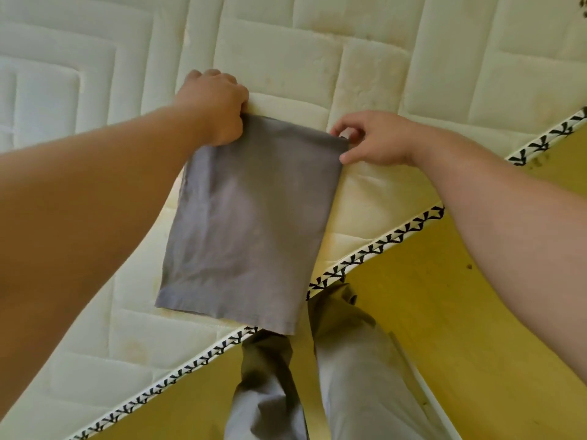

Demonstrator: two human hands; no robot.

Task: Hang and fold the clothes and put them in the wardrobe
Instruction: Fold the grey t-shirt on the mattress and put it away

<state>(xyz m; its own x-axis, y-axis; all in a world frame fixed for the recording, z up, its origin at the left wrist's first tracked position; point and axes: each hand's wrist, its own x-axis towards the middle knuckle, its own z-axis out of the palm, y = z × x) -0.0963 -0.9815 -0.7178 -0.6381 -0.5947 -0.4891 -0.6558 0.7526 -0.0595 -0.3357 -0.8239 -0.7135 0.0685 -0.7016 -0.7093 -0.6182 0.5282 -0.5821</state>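
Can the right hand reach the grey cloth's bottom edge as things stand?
Probably yes: only mattress lies along that side of the grey cloth. But the right hand now pinches its top corner and would have to let go.

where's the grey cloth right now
Head view, centre: the grey cloth lies on the white mattress by its patterned edge, far corners held by the left hand and right hand.

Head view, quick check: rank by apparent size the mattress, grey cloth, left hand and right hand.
1. mattress
2. grey cloth
3. left hand and right hand: these look about alike, so I won't rank them.
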